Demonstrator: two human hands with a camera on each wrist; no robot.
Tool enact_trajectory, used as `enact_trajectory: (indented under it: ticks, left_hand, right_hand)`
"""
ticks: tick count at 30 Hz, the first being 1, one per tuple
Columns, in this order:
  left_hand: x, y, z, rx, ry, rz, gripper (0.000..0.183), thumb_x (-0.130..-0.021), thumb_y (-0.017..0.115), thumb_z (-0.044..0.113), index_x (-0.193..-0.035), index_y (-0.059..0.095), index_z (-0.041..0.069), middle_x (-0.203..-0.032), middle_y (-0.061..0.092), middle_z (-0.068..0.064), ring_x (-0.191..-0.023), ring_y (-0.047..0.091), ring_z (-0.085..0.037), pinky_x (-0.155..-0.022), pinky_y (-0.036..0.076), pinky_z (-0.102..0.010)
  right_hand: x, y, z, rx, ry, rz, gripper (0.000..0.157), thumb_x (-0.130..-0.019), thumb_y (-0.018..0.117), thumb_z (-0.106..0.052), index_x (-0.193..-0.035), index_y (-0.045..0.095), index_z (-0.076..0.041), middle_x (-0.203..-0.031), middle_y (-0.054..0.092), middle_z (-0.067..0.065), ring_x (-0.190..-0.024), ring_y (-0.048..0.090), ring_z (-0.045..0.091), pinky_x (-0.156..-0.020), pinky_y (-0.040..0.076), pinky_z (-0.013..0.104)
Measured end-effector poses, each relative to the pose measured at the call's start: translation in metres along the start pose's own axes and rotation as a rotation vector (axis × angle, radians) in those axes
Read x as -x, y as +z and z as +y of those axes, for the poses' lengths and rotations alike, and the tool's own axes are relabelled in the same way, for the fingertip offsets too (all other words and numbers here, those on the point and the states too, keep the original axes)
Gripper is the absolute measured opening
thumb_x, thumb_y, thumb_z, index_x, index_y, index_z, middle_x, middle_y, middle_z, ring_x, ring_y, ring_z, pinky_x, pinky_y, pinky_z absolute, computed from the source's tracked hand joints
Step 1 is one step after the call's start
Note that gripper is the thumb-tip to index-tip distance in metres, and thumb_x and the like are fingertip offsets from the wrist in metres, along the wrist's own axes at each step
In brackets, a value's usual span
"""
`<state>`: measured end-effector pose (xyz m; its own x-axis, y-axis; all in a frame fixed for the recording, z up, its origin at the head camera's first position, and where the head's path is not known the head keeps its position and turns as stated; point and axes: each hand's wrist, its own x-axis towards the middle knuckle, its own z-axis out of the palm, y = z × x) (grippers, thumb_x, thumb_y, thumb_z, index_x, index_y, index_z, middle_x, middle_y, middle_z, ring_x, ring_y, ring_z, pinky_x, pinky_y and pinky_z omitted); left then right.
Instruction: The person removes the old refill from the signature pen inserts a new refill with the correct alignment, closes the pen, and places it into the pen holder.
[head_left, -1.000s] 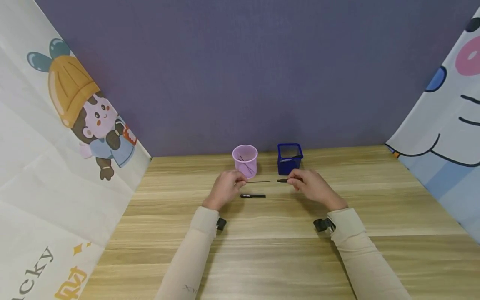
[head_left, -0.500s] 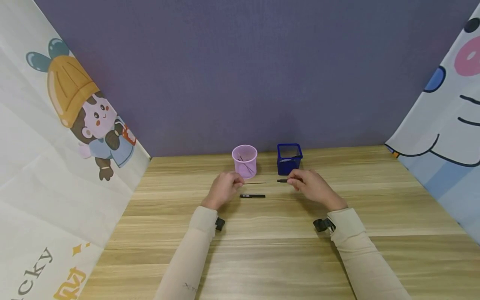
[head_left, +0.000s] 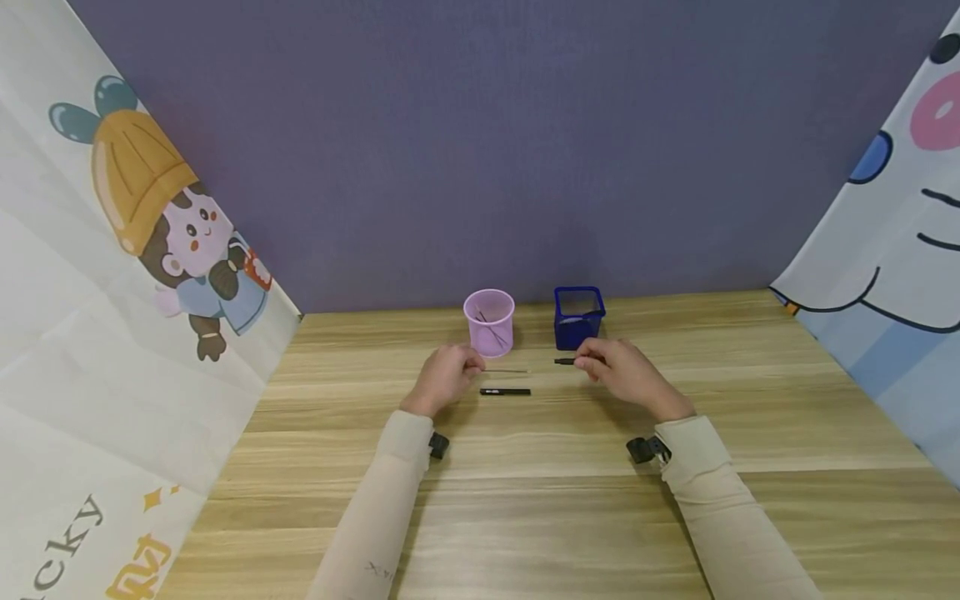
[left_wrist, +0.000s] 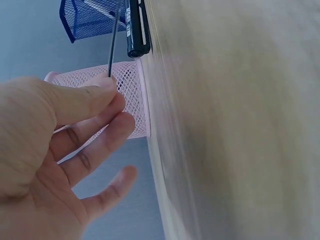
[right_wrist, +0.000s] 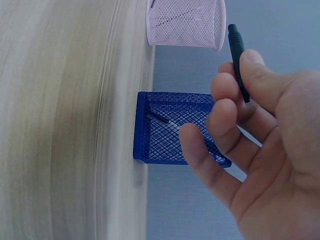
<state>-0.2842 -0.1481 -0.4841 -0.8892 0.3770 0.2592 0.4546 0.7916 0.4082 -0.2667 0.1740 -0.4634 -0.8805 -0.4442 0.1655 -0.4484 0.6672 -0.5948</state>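
My left hand (head_left: 444, 379) pinches a thin dark pen refill (head_left: 506, 371) between thumb and forefinger, its free end pointing right; the other fingers are spread in the left wrist view. My right hand (head_left: 624, 375) pinches a short black pen section (head_left: 564, 362) with a ridged, narrowed end (right_wrist: 235, 40) facing the refill. The gap between the two pieces shows in the head view. Below them on the table lies a black pen barrel (head_left: 505, 392) with white lettering; its clip (left_wrist: 145, 25) shows in the left wrist view.
A pink mesh pen holder (head_left: 481, 337) with thin sticks in it stands behind my left hand. Beside it, behind my right hand, is a square blue mesh holder (head_left: 577, 339) with dark pen parts inside. A purple-grey wall (head_left: 517, 150) closes the table's back edge.
My left hand has drawn slightly left and toward me with the refill, widening the gap to the pen section. My right hand and the barrel have stayed put.
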Motion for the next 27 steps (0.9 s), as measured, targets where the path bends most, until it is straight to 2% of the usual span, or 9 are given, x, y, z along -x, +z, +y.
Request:
enact_trajectory:
  ticks: [18,27]
  left_hand:
    - [-0.0015,0.0001,-0.0057,-0.022,-0.011,-0.04,0.008,-0.088,0.075,0.002,-0.089,0.079,0.01,-0.089,0.077,-0.002,-0.081,0.069,-0.018,-0.079,0.058,-0.035]
    - [-0.0023,0.0022,-0.0095,-0.041,-0.034,-0.062,0.01,-0.088,0.075,0.002,-0.089,0.079,0.011,-0.091,0.077,-0.002,-0.084,0.071,-0.019,-0.081,0.059,-0.037]
  right_hand:
    - [0.0,-0.0006,-0.0009,0.004,0.004,-0.002,0.012,-0.105,0.058,-0.022,-0.102,0.067,-0.015,-0.073,0.06,0.006,-0.058,0.042,0.014,-0.062,0.04,0.029]
    - [0.0002,-0.0004,-0.0005,-0.002,-0.005,-0.001,0.012,-0.105,0.058,-0.023,-0.103,0.067,-0.015,-0.074,0.06,0.009,-0.057,0.041,0.013,-0.061,0.04,0.029]
